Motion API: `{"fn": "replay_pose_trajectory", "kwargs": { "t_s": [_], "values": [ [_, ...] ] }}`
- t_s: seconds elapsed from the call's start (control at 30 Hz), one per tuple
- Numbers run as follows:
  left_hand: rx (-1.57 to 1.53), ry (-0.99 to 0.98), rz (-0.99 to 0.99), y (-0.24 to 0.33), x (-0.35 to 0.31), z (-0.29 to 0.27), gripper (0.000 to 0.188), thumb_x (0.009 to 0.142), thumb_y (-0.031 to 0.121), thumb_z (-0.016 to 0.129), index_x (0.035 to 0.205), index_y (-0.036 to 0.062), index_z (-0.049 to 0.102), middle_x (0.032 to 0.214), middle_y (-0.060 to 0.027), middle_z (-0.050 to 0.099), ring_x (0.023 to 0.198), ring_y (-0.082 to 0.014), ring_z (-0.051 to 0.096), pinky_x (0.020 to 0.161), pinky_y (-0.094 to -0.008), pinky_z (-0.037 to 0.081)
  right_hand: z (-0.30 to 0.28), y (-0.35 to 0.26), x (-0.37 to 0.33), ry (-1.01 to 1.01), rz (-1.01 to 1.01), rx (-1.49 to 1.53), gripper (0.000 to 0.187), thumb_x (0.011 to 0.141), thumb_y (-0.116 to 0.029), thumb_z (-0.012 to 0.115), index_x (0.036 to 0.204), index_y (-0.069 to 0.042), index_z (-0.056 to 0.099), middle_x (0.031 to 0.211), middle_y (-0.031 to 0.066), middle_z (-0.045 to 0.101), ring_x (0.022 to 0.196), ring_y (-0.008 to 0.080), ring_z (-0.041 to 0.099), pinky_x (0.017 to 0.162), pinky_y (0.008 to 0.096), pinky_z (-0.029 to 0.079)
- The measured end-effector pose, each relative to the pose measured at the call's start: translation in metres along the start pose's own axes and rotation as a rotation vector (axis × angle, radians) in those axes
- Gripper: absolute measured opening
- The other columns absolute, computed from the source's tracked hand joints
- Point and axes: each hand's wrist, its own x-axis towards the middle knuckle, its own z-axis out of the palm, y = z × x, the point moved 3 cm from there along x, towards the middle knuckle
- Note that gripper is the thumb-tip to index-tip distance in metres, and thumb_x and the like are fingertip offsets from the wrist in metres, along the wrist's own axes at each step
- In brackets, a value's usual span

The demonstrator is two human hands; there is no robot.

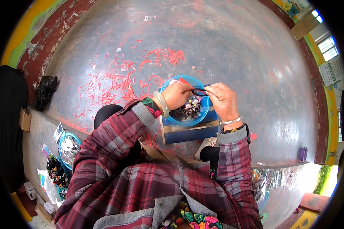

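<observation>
My left hand (176, 95), a pale bangle at its wrist, is closed in a pinch on one side of a black hair tie (199, 92). Pinching the other side of this loop is my right hand (223, 101), which wears a thin light bracelet. Both hands are over a round blue plastic basin (185, 123). Inside it lies a pile of dark hair ties with small coloured bits (189, 110). A red piece (184, 81) shows just beyond my left fingers; whether they hold it I cannot tell.
The basin rests on a blue wooden stool (190, 136). Many red strips (120, 87) litter the floor to the left. Baskets of silvery packets (68, 149) and dark ties (56, 170) stand at my left. More packets (275, 178) lie at right, near a purple pot (303, 154).
</observation>
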Motion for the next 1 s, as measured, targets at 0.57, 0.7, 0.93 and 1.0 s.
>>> {"fn": "replay_pose_trajectory", "kwargs": {
  "t_s": [0.57,0.7,0.93,1.0],
  "values": [
    [-0.001,-0.126,-0.038,-0.011,0.000,0.009,0.023,0.090,0.011,0.046,0.105,-0.0022,0.058,0.080,-0.0105,0.062,0.071,-0.0134,0.057,0.066,-0.0286,0.048,0.021,-0.018,-0.003,-0.074,-0.207,-0.328,0.017,0.068,-0.001,0.057,0.084,-0.009,0.058,0.079,0.0052,0.056,0.077,0.0254,0.055,0.062,0.0354,0.046],
    [-0.090,-0.157,-0.101,-0.008,-0.001,0.009,0.024,0.090,0.012,0.046,0.103,-0.0038,0.058,0.083,-0.0097,0.062,0.074,-0.0141,0.059,0.067,-0.0284,0.051,0.025,-0.017,-0.005,-0.102,-0.237,-0.276,0.013,0.068,-0.001,0.057,0.080,-0.007,0.058,0.079,0.0055,0.056,0.077,0.0260,0.054,0.063,0.0354,0.046],
    [-0.577,-0.204,-0.371,-0.009,-0.001,0.006,0.028,0.092,0.014,0.042,0.110,-0.0042,0.054,0.097,-0.0103,0.060,0.088,-0.0177,0.059,0.071,-0.0308,0.054,0.014,-0.014,0.001,-0.017,-0.074,-0.014,0.018,0.069,0.002,0.058,0.084,-0.007,0.064,0.095,0.0084,0.058,0.091,0.0258,0.054,0.078,0.0345,0.044],
    [-0.655,-0.164,-0.384,-0.006,0.000,0.002,0.029,0.092,0.014,0.041,0.111,-0.0045,0.053,0.100,-0.0108,0.059,0.091,-0.0184,0.059,0.072,-0.0313,0.054,0.003,-0.015,0.004,0.059,-0.029,0.047,0.023,0.069,0.003,0.056,0.087,-0.008,0.066,0.103,0.0107,0.057,0.097,0.0264,0.053,0.083,0.0342,0.042]
  ]
}}
